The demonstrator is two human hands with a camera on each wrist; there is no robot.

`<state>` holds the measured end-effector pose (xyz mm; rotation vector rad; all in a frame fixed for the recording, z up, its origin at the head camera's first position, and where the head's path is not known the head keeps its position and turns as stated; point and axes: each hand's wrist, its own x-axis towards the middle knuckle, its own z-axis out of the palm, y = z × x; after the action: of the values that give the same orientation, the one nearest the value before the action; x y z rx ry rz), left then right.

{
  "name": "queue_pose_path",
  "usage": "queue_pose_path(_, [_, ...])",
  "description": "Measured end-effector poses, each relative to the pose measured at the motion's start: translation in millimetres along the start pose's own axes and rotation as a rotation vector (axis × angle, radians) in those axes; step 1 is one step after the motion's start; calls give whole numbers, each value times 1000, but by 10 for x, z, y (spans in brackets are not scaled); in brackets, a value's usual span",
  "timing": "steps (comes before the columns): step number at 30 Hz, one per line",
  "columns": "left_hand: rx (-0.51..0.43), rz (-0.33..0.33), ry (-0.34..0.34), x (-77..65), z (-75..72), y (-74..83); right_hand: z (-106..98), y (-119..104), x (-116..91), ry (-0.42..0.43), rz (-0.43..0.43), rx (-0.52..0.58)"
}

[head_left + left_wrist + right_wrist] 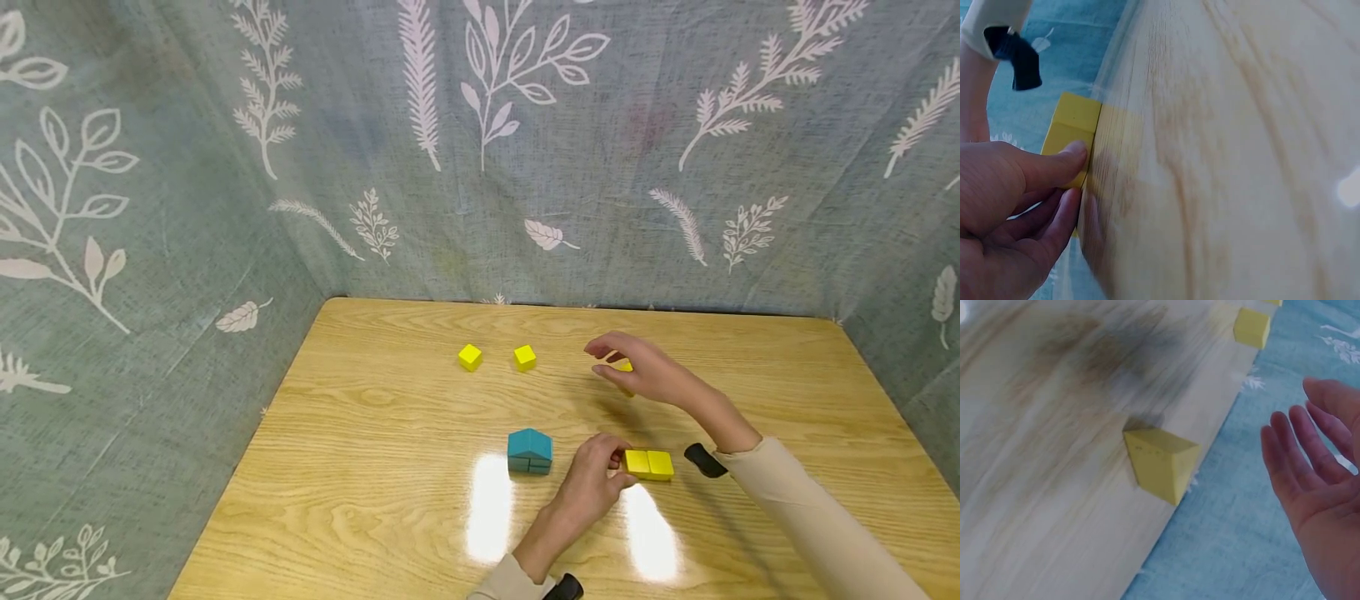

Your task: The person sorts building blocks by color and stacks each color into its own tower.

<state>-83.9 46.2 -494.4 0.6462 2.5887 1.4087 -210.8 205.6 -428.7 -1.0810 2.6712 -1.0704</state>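
Blocks (648, 465), two abutting, pinched at one end by left hand (587, 477); light, even pressure should keep them flush. Right hand (649, 368) empty, loosely spread, wedge (1152, 464) near it but apart.

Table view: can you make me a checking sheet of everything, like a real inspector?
Surface: shiny wood-grain table.
Job's things: two yellow blocks in a row, teal blocks stacked with a peaked top, two yellow cubes standing apart, yellow triangular block partly hidden in the head view.
Clutter: nothing seen.
Left hand: pinches one end of the row.
Right hand: fingers relaxed, not touching the triangular block.
Cables: nothing seen.
Surroundings: grey-blue cloth with pale leaves.
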Motion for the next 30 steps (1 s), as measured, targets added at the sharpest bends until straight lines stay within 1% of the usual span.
queue_pose_path(6, [-15, 15, 17, -3, 9, -4, 75, 7, 200, -16, -10, 2])
queue_pose_path(14, [-19, 4, 12, 4, 25, -2, 187, 23, 422, -69, -13, -13])
queue_pose_path(19, [2, 20, 22, 5, 29, -6, 248, 18, 542, -91, -15, -36])
queue_pose_path(25, [1, 31, 29, -3, 32, -12, 318, 25, 688, -135, -12, -48])
queue_pose_path(30, [22, 42, 44, 2, 35, -24, 395, 26, 797, -176, -22, -47])
